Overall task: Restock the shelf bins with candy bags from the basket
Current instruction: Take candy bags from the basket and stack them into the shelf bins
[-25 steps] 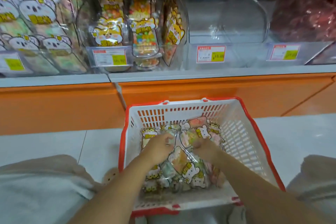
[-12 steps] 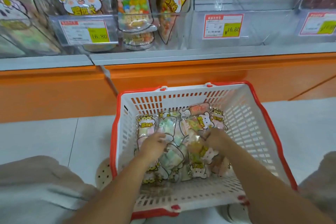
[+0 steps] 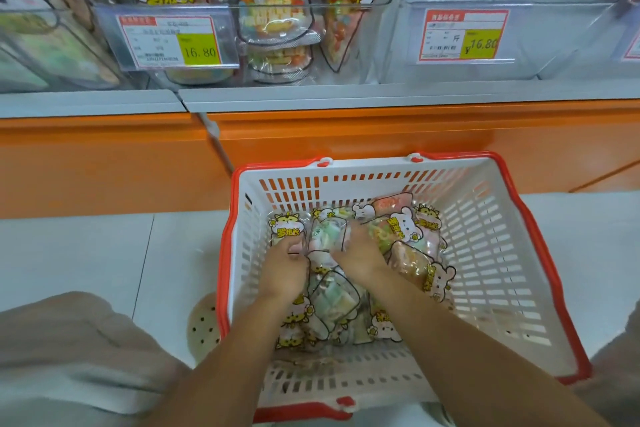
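Candy bags [image 3: 403, 227] in basket [image 3: 491, 253], left hand [image 3: 285, 269], right hand [image 3: 358, 255] gripping

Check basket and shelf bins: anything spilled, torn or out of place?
Nothing spilled or torn. The candy bags lie jumbled in the basket around the left hand and right hand. The clear bin behind the right price tag looks empty; a shelved bag beside it leans.

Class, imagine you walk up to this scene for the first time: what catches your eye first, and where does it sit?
The white, red-rimmed basket sits on the floor at centre, heaped with cartoon-printed candy bags, with the left hand and right hand in the heap. Behind it runs the orange shelf base; above, a price tag marked 16.80 on yellow fronts a clear bin.
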Tool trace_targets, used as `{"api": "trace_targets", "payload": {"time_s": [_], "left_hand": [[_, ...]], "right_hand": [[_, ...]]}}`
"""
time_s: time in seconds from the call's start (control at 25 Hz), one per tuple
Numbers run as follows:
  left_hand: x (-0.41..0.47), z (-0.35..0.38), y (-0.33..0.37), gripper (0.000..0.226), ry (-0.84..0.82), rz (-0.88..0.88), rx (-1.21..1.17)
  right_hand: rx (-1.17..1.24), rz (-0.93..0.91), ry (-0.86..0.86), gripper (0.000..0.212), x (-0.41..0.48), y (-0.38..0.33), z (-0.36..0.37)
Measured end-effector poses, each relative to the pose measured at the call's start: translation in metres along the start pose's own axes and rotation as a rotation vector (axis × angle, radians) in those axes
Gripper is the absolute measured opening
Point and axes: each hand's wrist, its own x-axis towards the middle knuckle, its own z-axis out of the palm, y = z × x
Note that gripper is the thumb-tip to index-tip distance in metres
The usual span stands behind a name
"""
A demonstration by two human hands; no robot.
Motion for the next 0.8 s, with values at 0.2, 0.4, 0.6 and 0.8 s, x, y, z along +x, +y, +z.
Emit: {"api": "trace_targets", "payload": {"time_s": [0.2, 0.4, 0.6, 0.8], "left_hand": [[-0.003, -0.010, 0.003, 0.028, -0.031, -0.020, -0.036], [-0.004, -0.012, 0.019, 0.039, -0.008, -0.239, -0.295], [-0.009, -0.028, 0.029, 0.034, -0.315, -0.403, -0.734], [-0.009, -0.028, 0.018, 0.056, -0.187, -0.317, -0.715]], "right_hand": [[0.289, 0.198, 0.075, 0.031, 0.015, -0.005, 0.006], [0.429, -0.159, 0.142, 0.012, -0.013, 0.001, -0.017], [0.101, -0.461, 0.132, 0.027, -0.026, 0.009, -0.018], [-0.219, 0.023, -0.091, 0.044, -0.025, 0.028, -0.018]]}}
